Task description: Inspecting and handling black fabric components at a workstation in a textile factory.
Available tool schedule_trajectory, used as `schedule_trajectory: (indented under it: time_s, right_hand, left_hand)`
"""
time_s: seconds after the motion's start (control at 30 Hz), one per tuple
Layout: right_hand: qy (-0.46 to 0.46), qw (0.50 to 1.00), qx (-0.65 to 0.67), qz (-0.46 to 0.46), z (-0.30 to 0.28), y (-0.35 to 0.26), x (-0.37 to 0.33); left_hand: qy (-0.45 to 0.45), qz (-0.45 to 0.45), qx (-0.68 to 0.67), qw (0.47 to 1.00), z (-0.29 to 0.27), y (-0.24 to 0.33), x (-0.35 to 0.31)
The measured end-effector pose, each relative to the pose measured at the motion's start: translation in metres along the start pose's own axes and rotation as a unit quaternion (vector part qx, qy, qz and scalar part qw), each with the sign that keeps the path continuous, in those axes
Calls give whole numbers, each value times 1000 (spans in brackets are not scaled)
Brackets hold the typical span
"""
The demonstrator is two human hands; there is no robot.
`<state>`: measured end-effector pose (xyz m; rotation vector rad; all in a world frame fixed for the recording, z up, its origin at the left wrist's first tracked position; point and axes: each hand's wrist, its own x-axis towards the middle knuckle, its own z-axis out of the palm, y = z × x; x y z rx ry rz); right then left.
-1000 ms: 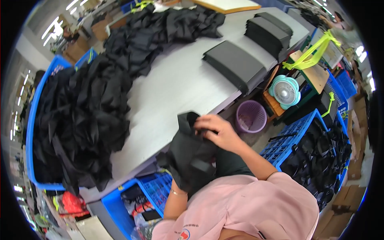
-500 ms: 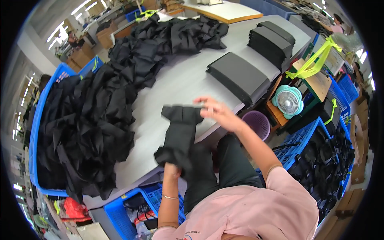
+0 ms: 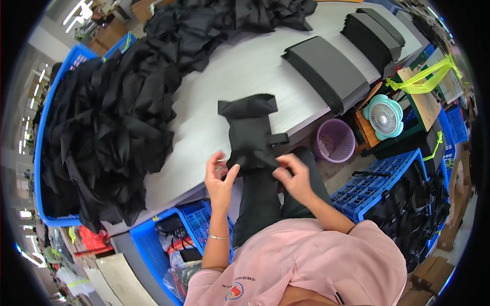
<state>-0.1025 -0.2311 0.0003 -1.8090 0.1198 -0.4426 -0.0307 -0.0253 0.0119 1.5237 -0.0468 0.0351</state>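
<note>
A black fabric piece (image 3: pixel 249 135) with flaring flaps at its far end and a short strap on its right side lies at the table's near edge, its near end over my legs. My left hand (image 3: pixel 220 179) is beside its near left corner, thumb and fingers apart. At the near right corner, my right hand (image 3: pixel 296 178) has the fabric edge between thumb and forefinger. To the left, a large heap of black fabric pieces (image 3: pixel 112 132) spreads over the table and a blue crate (image 3: pixel 45 168).
Stacks of flat dark grey panels (image 3: pixel 329 66) stand on the grey table (image 3: pixel 204 112) at right. Beyond its right edge are a purple basket (image 3: pixel 334 140), a teal fan (image 3: pixel 384 117) and a blue crate (image 3: pixel 377 181) of black pieces. Another blue crate (image 3: pixel 150 250) sits below the left edge.
The fabric piece has come off my left hand and been laid down at the table's edge. Both hands are now at its near end; my right hand has moved nearer my body.
</note>
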Motion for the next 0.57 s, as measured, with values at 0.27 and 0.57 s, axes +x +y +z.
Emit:
schedule_trajectory:
  time_s: [0.27, 0.57]
  right_hand:
    - [-137, 970, 141, 141, 11, 4, 57]
    - [-85, 991, -96, 41, 18, 11, 102]
  left_hand:
    - [-207, -172, -211, 940, 18, 4, 54]
    - [-326, -209, -232, 892, 37, -31, 92]
